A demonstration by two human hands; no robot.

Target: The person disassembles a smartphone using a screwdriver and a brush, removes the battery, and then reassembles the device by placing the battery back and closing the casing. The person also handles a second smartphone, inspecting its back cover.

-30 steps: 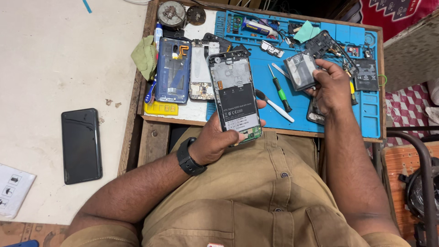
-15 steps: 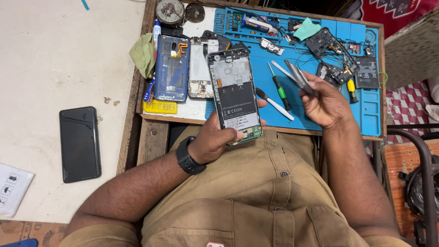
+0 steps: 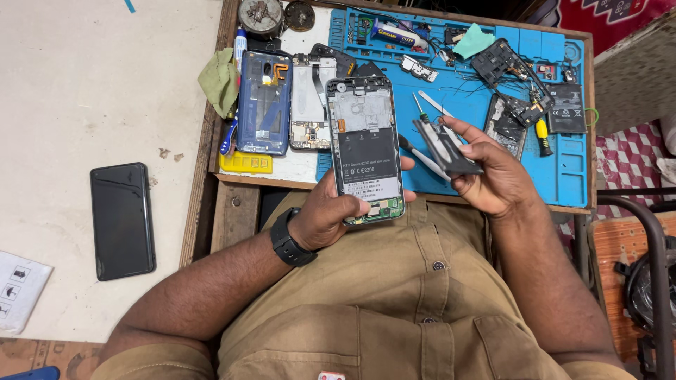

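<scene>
The left hand [image 3: 327, 214] is gripping an opened phone [image 3: 365, 149] from below, back cover off, thumb along its right edge, screen side down toward the palm. The right hand [image 3: 493, 172] is pinching a thin dark flat part [image 3: 445, 146] between thumb and fingers, just right of the phone, apart from it.

Judgement: the part is being brought toward the open back. To do it well, the person should be keeping the phone level, lining up the part's edges with the frame before pressing, and handling the part by its rim so no contacts are getting touched.

Phone: rigid rectangular frame, grey metal shield on top, matte black battery mid-body, green circuit board at the bottom end. Part: slim, stiff, dark, slightly glossy. Beyond both hands is lying a blue rubbery repair mat [image 3: 570, 176], ribbed with small compartments, with a green-handled screwdriver [image 3: 422, 112] just above the right fingers. Left of the left hand a blue translucent phone back [image 3: 264, 102] is resting, and further left a glossy black phone [image 3: 122, 219] is lying flat.
</scene>
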